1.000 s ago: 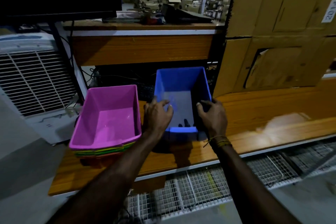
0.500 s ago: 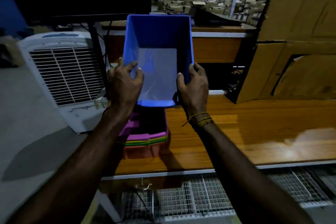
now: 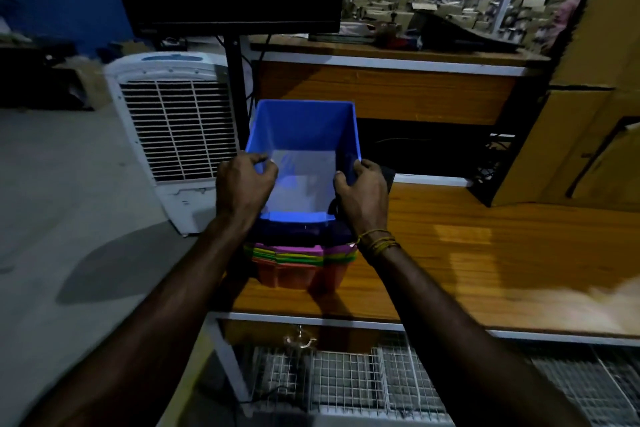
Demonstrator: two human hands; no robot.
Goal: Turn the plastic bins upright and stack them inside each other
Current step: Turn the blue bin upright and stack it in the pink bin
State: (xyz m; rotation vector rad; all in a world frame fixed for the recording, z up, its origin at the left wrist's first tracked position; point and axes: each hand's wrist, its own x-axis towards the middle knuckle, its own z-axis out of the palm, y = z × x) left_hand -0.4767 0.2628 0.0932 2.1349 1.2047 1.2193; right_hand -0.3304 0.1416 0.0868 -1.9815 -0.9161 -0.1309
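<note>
At the surface's (image 3: 450,253) left edge, the upright blue bin (image 3: 304,135), long axis running away from the person, sits atop the nested stack (image 3: 298,258); left hand (image 3: 242,184) and right hand (image 3: 363,194) each keep a clamped grip on its side rims.

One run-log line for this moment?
blue bin upright over bin stack | left hand, right hand grip side rims | fully seated: unclear

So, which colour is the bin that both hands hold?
Blue bin; the head view, the only one, shows it clearly.
</note>
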